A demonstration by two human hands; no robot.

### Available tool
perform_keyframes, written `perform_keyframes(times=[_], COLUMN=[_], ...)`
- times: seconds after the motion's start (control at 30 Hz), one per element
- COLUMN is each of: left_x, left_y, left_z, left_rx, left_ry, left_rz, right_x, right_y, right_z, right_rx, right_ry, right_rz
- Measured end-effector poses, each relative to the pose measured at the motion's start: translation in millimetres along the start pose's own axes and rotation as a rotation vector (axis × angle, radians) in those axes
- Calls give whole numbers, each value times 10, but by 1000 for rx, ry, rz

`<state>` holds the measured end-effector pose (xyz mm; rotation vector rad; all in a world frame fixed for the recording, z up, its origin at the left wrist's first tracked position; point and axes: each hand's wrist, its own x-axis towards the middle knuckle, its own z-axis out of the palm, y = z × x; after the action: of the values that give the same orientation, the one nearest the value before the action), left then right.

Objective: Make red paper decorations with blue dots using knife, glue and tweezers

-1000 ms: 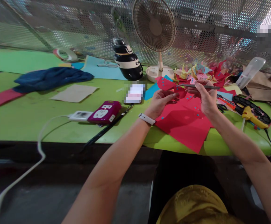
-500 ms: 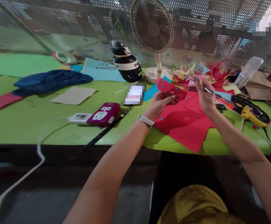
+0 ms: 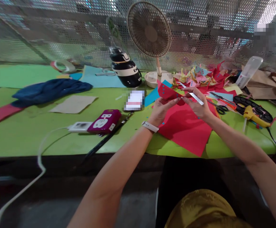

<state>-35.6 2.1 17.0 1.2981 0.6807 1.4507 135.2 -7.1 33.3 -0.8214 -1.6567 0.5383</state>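
Note:
A folded piece of red paper with blue dots (image 3: 167, 91) is raised above the table, pinched at its lower edge by my left hand (image 3: 161, 109), which wears a pale wristband. My right hand (image 3: 198, 103) meets it at the paper's right end, thumb and fingertips closed close to the left thumb. Across the right fingers lies a slim, shiny metal tool (image 3: 197, 98); its exact kind does not show. Beneath both hands, a red sheet (image 3: 187, 134) with scattered small blue dots spreads to the table's front edge.
Folded paper pieces (image 3: 200, 74) are heaped behind my hands. To the right lie black-handled scissors (image 3: 222, 109), a yellow glue gun (image 3: 255, 117) and a black round tray (image 3: 263, 109). A fan (image 3: 149, 33), black bottle (image 3: 126, 71), phone (image 3: 134, 100) and purple power bank (image 3: 106, 121) stand leftward.
My right hand has come left and down from above the red sheet to the folded paper's edge, its fingertips now beside my left thumb. The metal tool has turned, showing a bright face.

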Motion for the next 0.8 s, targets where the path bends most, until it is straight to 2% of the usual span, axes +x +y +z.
perform_keyframes(times=[0.33,0.63,0.8], left_x=[20,13,24], left_y=[-125,-136,-153], left_z=[38,23,25], left_rx=[-125,-72,-108], left_ry=[121,123,99], left_rz=[46,89,53], right_x=[-97,-123,-101], right_y=[33,15,44], right_z=[87,105,104], right_rx=[24,8,38], right_ry=[-19,-33,-5], right_rz=[-48,-37,-24])
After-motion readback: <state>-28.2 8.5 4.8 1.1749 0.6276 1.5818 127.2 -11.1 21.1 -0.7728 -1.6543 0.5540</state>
